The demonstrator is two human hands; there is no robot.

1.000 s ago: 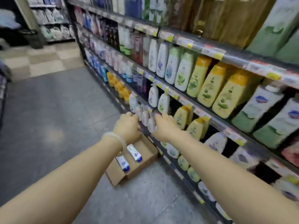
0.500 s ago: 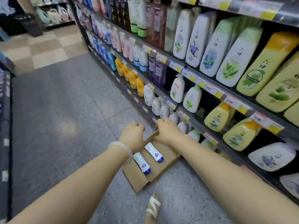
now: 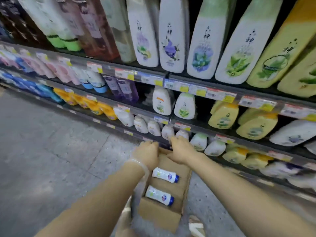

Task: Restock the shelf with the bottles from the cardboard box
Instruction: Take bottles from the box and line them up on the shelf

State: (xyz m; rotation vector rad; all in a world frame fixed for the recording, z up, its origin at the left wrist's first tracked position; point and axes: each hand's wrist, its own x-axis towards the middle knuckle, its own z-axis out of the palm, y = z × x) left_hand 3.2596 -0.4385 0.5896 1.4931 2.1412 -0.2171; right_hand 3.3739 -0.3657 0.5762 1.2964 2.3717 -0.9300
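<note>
An open brown cardboard box [image 3: 160, 218] is held low in front of the shelf. Two white bottles with blue caps lie flat inside it, one nearer the shelf [image 3: 165, 174] and one nearer me [image 3: 159, 195]. My left hand [image 3: 147, 153] is closed on the box's far left edge; a pale bracelet circles that wrist. My right hand [image 3: 181, 149] grips the far right edge, close to small white bottles [image 3: 168, 131] on the low shelf [image 3: 181, 126].
Shelves of tall shampoo bottles [image 3: 172, 36] and yellow bottles [image 3: 224, 115] fill the right and top, with price tags along the edges. Grey speckled floor [image 3: 51, 151] stretches left. A sandalled foot [image 3: 196, 226] shows below the box.
The view has dropped lower and closer to the shelf. The box, still gripped by both hands, now sits nearer me and more lengthwise, with the two bottles still inside.
</note>
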